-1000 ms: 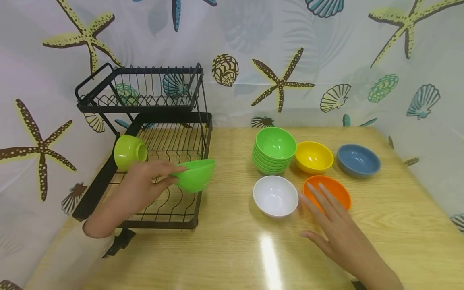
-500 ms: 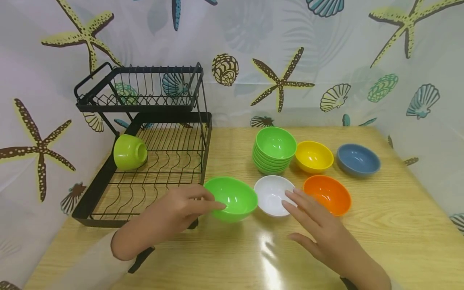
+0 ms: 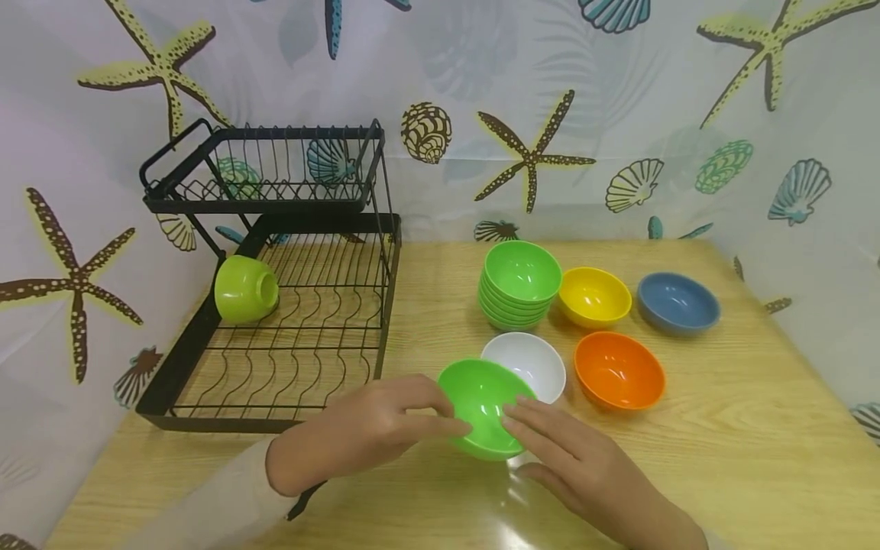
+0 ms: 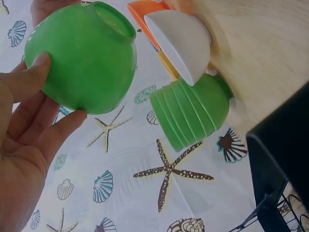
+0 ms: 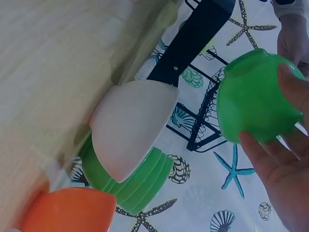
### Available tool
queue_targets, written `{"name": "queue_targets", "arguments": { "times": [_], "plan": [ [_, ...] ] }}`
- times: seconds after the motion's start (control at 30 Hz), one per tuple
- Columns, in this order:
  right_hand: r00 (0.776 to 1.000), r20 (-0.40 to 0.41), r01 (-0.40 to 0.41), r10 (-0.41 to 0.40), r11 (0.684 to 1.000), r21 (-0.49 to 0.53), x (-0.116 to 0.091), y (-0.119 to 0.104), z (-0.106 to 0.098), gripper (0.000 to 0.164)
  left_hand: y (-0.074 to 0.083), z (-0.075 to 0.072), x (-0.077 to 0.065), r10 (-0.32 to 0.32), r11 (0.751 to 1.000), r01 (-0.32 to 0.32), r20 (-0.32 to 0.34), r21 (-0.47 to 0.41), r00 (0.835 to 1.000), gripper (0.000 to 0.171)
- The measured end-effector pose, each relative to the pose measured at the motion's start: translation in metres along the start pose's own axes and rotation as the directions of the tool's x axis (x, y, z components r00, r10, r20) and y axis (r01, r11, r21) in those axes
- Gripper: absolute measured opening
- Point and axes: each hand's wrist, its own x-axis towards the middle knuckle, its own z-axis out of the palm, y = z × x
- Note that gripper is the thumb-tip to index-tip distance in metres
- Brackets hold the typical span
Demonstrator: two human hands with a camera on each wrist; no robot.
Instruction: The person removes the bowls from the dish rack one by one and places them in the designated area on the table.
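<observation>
A green bowl (image 3: 481,401), tilted with its inside toward the head camera, is held above the table in front of the white bowl (image 3: 532,359). My left hand (image 3: 385,420) pinches its left rim, thumb on the outside, as the left wrist view shows. At the opposite side my right hand (image 3: 584,466) has its fingertips over the rim and its thumb against the outer wall (image 5: 263,96). Behind the white bowl stands a stack of several green bowls (image 3: 522,275). An orange bowl (image 3: 619,370) sits to the right of the white one.
On the left is a black two-tier dish rack (image 3: 165,382), with a yellow-green bowl (image 3: 241,290) on its side in the lower tier. A yellow bowl (image 3: 594,298) and a blue bowl (image 3: 679,304) stand at the back right. A patterned curtain (image 3: 467,61) hangs behind the table.
My left hand has carried the green bowl from over the rack rightward and nearer to me. My right hand has come left from near the orange bowl and now meets the green bowl.
</observation>
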Motion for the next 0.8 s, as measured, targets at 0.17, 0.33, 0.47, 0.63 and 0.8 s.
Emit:
{"name": "queue_targets", "arguments": {
  "times": [0.17, 0.33, 0.47, 0.63, 0.8],
  "plan": [
    [0.999, -0.050, -0.008, 0.007, 1.000, -0.016, -0.0039, -0.0008, 0.0024, 0.030, 0.0021, 0.0036, 0.0015, -0.004, 1.000, 0.004, 0.017, -0.025, 1.000, 0.038],
    [0.997, -0.075, -0.004, 0.003, 1.000, -0.012, -0.0060, -0.0001, 0.0017, 0.027, 0.0024, 0.0053, 0.0019, 0.001, 1.000, 0.000, 0.031, -0.029, 1.000, 0.037],
    [0.998, -0.070, 0.000, -0.002, 1.000, -0.027, -0.0061, 0.0006, 0.0010, 0.027, 0.0018, 0.0060, 0.0017, 0.012, 0.999, -0.011, 0.026, -0.035, 1.000, 0.035],
    [0.997, -0.079, -0.002, 0.000, 1.000, -0.028, -0.0022, 0.0009, 0.0012, 0.029, -0.0009, 0.0074, 0.0002, 0.020, 0.999, -0.021, -0.004, -0.046, 1.000, 0.029],
    [0.996, -0.089, -0.004, 0.001, 0.999, -0.038, 0.0015, 0.0017, 0.0018, 0.032, -0.0028, 0.0076, -0.0004, 0.031, 0.999, -0.032, -0.031, -0.031, 0.999, 0.023]
  ]
}}
